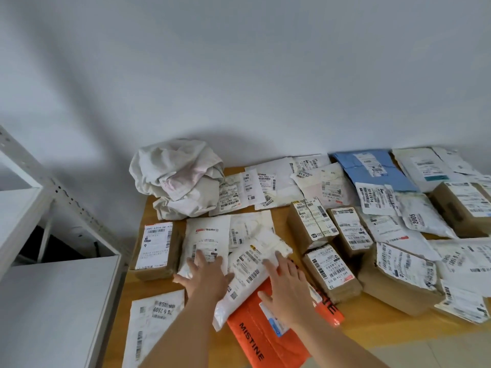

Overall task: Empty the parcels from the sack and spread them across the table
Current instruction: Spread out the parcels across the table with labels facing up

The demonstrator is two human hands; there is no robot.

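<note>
The left hand [206,274] lies flat with its fingers [195,261] spread and straight, pressing on a white mailer [204,243]. The right hand [285,286] is flat too, fingers [281,261] splayed and grasping nothing, resting across a long white parcel [249,272] and the orange envelope [261,333] (printed MISTINE) that lies partly under that parcel. Just left of the left fingers sits a brown box [155,251] with a white label, and nearer the person than that hand lies another white mailer [154,325] at the table [202,349] edge. To the right of the right fingers stand several labelled cardboard boxes [332,272], close together. Beyond both hands, against the wall, the crumpled white sack [178,176] sits slumped on the table's far corner, with flat white packets beside it and a blue mailer [372,168] farther right. A white metal shelf [53,235] stands well left of the left hand.
</note>
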